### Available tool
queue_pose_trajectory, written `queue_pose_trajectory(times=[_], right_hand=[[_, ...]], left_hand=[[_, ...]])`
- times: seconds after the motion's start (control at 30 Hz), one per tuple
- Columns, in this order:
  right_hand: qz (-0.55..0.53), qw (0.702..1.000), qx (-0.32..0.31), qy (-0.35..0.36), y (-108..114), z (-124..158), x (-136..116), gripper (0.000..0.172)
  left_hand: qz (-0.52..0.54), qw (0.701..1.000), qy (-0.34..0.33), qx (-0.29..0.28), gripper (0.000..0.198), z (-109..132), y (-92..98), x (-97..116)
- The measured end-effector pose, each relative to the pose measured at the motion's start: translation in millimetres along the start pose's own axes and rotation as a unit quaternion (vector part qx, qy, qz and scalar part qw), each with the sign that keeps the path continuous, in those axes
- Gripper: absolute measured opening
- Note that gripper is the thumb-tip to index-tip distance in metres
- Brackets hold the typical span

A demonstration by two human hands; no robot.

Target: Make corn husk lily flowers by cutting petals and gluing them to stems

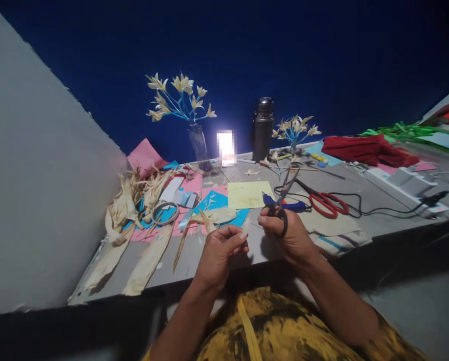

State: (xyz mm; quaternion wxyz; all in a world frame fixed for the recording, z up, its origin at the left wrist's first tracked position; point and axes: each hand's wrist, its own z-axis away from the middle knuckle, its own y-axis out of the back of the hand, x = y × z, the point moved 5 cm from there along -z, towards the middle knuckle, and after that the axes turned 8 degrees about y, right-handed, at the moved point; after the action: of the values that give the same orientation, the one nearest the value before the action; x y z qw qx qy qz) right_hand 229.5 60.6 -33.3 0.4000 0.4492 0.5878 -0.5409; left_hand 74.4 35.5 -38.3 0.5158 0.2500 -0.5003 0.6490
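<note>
My right hand (290, 233) grips a pair of scissors (286, 189) by its black handles, with the blades pointing up and away from me over the table. Just left of it, my left hand (222, 250) is closed in a pinch. A small pale piece of husk (246, 226) shows at its fingertips, partly hidden by them. Beyond the hands are a yellow sheet of paper (249, 193) and a blue glue gun (295, 206). Strips of dried corn husk (149, 263) lie to the left, by a roll of tape (166, 213).
Husk flowers stand in a glass vase (198, 145), with a smaller flower bunch (295, 131) farther right. Between them are a bright light (226, 148) and a dark flask (262, 130). Red-handled scissors (327, 203), a red cloth (370, 150) and a white power strip (401, 190) lie right.
</note>
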Motion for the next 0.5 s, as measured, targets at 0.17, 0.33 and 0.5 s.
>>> queue_pose_trajectory(times=[0.17, 0.33, 0.5], right_hand=[[0.097, 0.994, -0.046, -0.023, 3, 3, 5, 0.027], [0.257, 0.966, -0.002, 0.040, 39, 1, -8, 0.044], [0.443, 0.881, 0.030, 0.166, 69, -2, -25, 0.027]], left_hand=[[0.017, 0.998, -0.031, 0.056, 0.023, -3, 6.1, 1], [-0.058, 0.980, -0.129, 0.140, 0.020, -9, 18.7, 6], [-0.081, 0.970, -0.164, 0.159, 0.017, -14, 14.8, 9]])
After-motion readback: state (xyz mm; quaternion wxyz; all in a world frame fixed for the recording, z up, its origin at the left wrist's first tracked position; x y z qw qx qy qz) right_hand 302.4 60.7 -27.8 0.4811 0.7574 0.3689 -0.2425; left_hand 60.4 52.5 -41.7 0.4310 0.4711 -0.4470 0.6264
